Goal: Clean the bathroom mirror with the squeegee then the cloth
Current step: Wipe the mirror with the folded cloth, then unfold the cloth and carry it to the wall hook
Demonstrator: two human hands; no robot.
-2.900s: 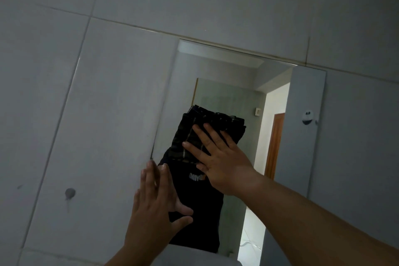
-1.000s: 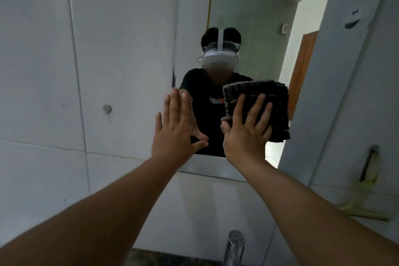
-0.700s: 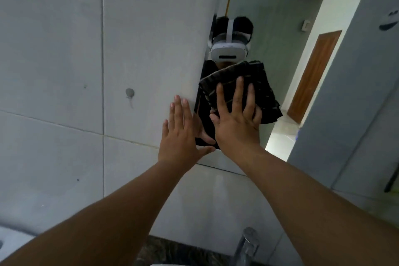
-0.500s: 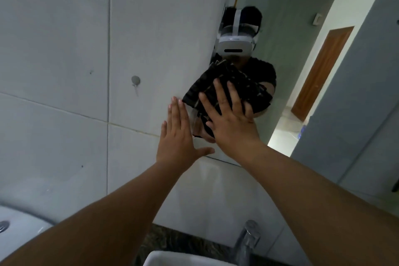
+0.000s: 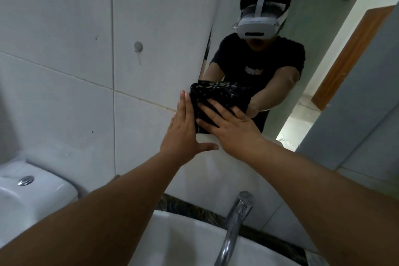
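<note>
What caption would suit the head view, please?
Right hand presses a dark folded cloth against the mirror's lower left corner; left hand flat beside it.

Dark stone counter [image 5: 194,211] — white basin [image 5: 183,242] set in; chrome tap [image 5: 235,222] behind.

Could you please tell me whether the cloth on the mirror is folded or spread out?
Folded: the cloth sits as a compact wad under the right hand at the mirror's lower left corner.
</note>
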